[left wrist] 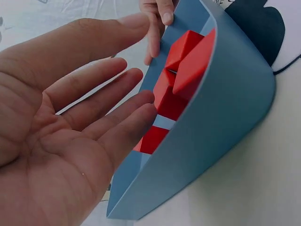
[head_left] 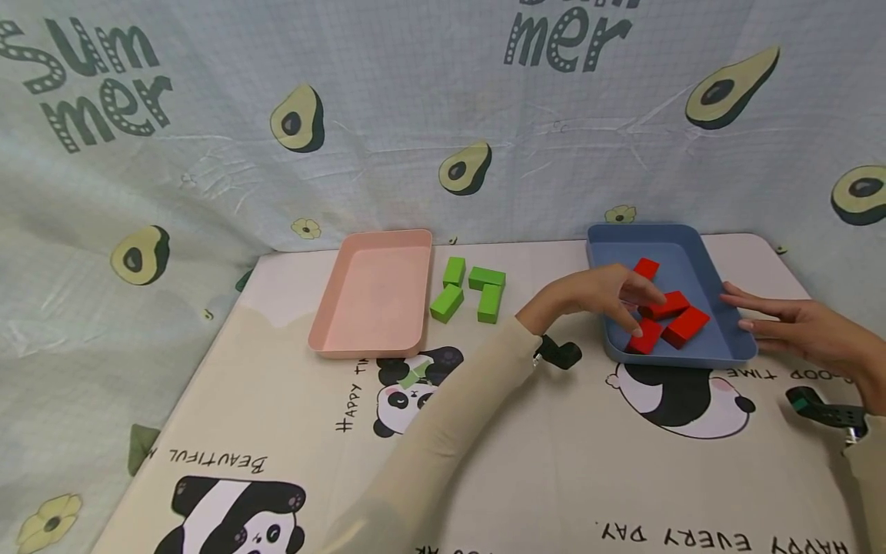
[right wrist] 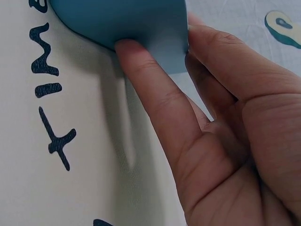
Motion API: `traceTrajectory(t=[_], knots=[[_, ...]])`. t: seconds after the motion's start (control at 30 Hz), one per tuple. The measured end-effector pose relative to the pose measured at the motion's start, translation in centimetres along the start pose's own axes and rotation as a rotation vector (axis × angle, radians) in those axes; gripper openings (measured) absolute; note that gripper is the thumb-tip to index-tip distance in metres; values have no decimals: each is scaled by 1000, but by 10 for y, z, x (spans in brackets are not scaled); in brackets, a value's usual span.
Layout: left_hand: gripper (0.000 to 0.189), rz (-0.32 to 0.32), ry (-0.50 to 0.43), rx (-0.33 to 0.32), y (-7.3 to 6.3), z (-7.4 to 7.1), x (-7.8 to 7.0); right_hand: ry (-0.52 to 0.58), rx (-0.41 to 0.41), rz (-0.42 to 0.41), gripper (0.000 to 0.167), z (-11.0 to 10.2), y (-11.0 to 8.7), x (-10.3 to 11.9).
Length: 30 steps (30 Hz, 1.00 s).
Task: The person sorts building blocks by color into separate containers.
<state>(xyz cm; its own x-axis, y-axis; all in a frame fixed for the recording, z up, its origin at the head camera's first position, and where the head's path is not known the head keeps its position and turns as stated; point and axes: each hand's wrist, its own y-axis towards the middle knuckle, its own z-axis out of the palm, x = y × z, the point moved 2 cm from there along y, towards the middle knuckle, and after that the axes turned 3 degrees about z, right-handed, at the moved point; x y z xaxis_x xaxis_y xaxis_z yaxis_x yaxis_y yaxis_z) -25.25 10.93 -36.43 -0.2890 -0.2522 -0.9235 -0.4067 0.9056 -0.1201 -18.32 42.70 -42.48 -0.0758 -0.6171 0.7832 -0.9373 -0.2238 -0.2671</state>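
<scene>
My left hand (head_left: 609, 292) hovers over the blue tray (head_left: 706, 261), reaching in above several red blocks (head_left: 687, 328). In the left wrist view its thumb stands apart from the loosely extended fingers (left wrist: 127, 113), and nothing is between them. The fingertips are close to the red blocks (left wrist: 171, 96); whether they touch cannot be told. At the tray's right side, my right hand (head_left: 810, 327) rests its fingers against the outer wall. The right wrist view shows one fingertip low on that wall (right wrist: 141, 23) and other fingers at its edge.
A pink tray (head_left: 381, 285) stands at the left back of the table (head_left: 554, 462). Several green blocks (head_left: 488, 304) lie between the two trays. Behind the table hangs a pale curtain (head_left: 388, 154) printed with avocados. A panda-patterned cloth covers the table.
</scene>
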Motion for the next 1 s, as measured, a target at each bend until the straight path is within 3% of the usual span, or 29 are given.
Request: traceTrajectory(t=[0.2,0.37,0.5,0.73,1.0], knots=[[55,78,85,-41,-14,-4,1,40,8,8,59,-1,1,1],[49,177,205,-121,-33,-8,6,6,-2,4,59,-1,3,0],[45,218,272,-192,-51,-13,9,6,-1,-3,58,-2,2,0],[43,232,313,-263,-81,-19,8,6,1,5,58,-2,1,2],[45,238,327,-316,-104,-27,14,-29,-13,21,58,0,2,3]])
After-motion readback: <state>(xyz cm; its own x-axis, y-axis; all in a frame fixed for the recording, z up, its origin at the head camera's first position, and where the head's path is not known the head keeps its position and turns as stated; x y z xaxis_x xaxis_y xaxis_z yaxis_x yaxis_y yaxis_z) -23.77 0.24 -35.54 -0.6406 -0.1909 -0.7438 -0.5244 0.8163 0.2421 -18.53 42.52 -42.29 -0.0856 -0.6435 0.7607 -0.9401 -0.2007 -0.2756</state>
